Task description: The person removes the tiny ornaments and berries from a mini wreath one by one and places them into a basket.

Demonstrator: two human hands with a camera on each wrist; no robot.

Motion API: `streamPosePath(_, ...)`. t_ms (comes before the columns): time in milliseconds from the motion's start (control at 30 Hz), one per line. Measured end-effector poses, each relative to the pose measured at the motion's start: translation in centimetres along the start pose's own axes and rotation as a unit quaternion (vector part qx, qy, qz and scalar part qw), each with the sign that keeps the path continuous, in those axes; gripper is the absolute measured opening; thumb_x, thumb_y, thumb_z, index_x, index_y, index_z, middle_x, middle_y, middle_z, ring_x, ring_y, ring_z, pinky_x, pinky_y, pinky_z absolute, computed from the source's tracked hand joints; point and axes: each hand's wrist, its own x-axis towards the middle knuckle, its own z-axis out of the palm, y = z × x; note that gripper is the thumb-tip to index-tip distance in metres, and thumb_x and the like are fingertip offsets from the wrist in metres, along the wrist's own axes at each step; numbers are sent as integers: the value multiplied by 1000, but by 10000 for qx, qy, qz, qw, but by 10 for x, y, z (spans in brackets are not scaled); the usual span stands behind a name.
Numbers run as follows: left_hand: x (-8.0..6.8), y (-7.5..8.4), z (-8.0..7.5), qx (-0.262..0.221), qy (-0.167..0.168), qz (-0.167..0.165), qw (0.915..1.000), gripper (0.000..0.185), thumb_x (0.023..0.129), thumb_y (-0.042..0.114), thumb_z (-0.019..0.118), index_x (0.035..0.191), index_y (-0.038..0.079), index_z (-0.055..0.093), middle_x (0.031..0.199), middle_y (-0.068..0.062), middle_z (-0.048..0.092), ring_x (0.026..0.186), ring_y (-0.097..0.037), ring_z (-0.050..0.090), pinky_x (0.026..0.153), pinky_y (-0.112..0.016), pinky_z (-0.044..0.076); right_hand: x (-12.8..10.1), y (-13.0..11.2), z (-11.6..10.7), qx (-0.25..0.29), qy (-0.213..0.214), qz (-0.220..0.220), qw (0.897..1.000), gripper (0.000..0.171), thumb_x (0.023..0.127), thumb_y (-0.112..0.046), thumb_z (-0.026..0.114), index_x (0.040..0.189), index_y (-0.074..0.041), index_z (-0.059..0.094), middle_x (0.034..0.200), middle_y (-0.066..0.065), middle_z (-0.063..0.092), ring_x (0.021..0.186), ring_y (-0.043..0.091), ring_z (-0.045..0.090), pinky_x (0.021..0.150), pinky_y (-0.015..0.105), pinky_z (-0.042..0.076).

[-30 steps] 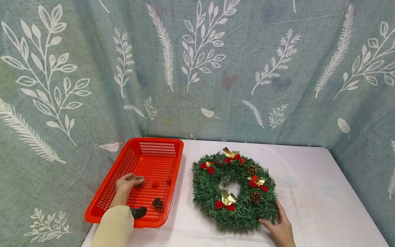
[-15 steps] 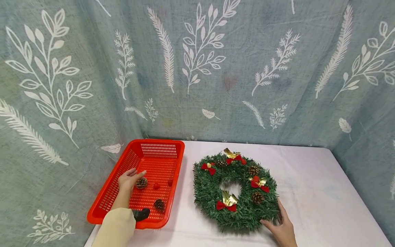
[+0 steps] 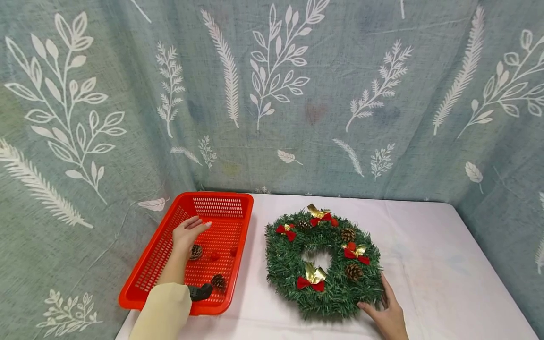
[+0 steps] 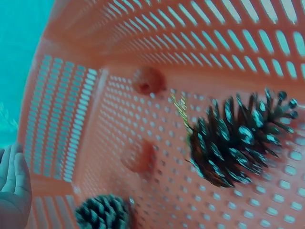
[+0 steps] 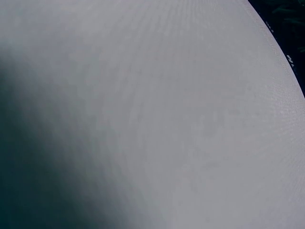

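A red perforated basket sits at the table's left. Inside lie two pine cones and two small red balls. My left hand hovers above the basket with fingers straight, holding nothing. The left wrist view shows a pine cone, a second cone and a red ball on the basket floor. A green wreath with red-gold bows and pine cones lies mid-table. My right hand rests flat against its near right edge.
A white cloth covers the table, bare at the right. A teal leaf-print curtain hangs behind and at both sides. The right wrist view shows only white cloth.
My left hand let go of a pine cone, which now lies on the basket floor. The hand rose and opened above it. The right hand stayed on the wreath.
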Motion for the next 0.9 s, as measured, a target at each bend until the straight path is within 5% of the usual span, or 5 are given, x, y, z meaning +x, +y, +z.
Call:
streamPosePath(200,-5,16,9,5,-235,457,9987,71,83,29,74,142,7,41,142,-18,44,95,2,58,107,-39,38,0,-1,0,-13,14,-2,10000,115,73,-37,81,154,-18,2,156,24,5,138,50,16,109,54,29)
streamPosePath(333,-11,27,16,-16,-426,669,9969,68,83,26,74,141,7,42,140,-16,47,90,8,59,97,-26,45,0,-1,0,-21,34,-29,10000,115,73,-36,81,154,-16,2,156,25,6,137,50,17,109,55,29)
streamPosePath(500,-15,37,23,-51,-767,862,9933,67,84,20,73,140,2,42,139,-19,46,95,4,62,87,-18,50,-1,0,1,-33,64,-51,10000,114,73,-35,81,154,-17,2,156,25,7,137,50,17,109,54,29)
streamPosePath(733,-22,47,34,423,-1503,1127,9813,70,84,19,73,143,5,39,144,-19,41,126,-28,50,98,-33,47,-1,-1,1,-46,31,-60,10000,113,74,-36,80,154,-17,2,156,25,6,137,50,17,109,55,29)
streamPosePath(900,-29,53,45,597,-1871,1284,9721,71,82,17,75,143,7,40,144,-18,42,131,-33,43,102,-43,42,-1,-1,0,-72,0,9,10000,115,73,-38,80,154,-17,1,156,25,5,137,50,17,109,54,29)
